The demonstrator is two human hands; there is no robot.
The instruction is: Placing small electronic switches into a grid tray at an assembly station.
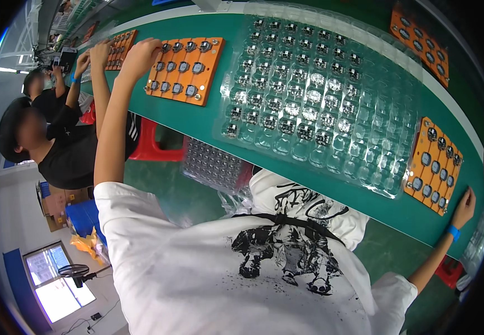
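My left hand (143,54) reaches to the far left corner of an orange tray (194,58) that holds rows of small grey and dark parts. Its fingertips pinch together at the tray's top row, and what lies between them is hidden. At the right edge of the table rests my right hand (465,207), wearing a blue wristband, its fingers curled together. Whether anything is in it does not show. Beside it lies a second orange tray (427,195) with similar parts. Between both trays sits a large clear plastic blister tray (384,134), its left part filled with small dark electronic modules.
A third orange tray (420,47) lies beyond the green table (175,120) at the far right. Co-workers (58,151) sit along the left, one with arms over another orange tray (121,50). A red stool (155,142) and a filled clear tray (214,167) are below the table edge.
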